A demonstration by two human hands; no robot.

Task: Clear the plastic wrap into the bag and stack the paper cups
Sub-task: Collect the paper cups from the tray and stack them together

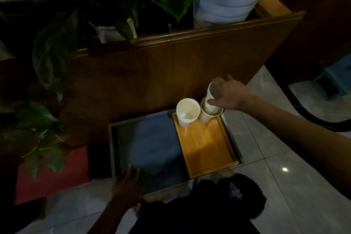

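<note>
Cups are the business now, and they sit at the far end of the wooden tray (209, 144), which lies in the right part of a grey tray (144, 142) on the tiled floor.

Going left to right: the left hand (127, 186) lies flat on the near edge of the grey tray, fingers straight, holding nothing, seemingly bracing it. Next comes the white cup (187, 114), upright at the wooden tray's far-left corner; lines along its side suggest it may already be several cups nested, though the dim light leaves that unsure. Just beside it, touching or nearly so, stands the second cup (206, 117). Above this one the right hand (228, 94) holds a third cup (212, 97) by its upper wall, fingers curled round it, base partly down inside the second cup's mouth.

Paper cups like these are likely very light and thin-walled, so a hard squeeze would buckle them; the stiff rolled rim or the wall just below it is the sensible place to grip. Being so light, the lower cup may tip or slide as the upper one seats, so a straight, gentle push seems best.

A dark bag (245, 195) sits near the camera, something crinkled showing in it, possibly the wrap.
</note>
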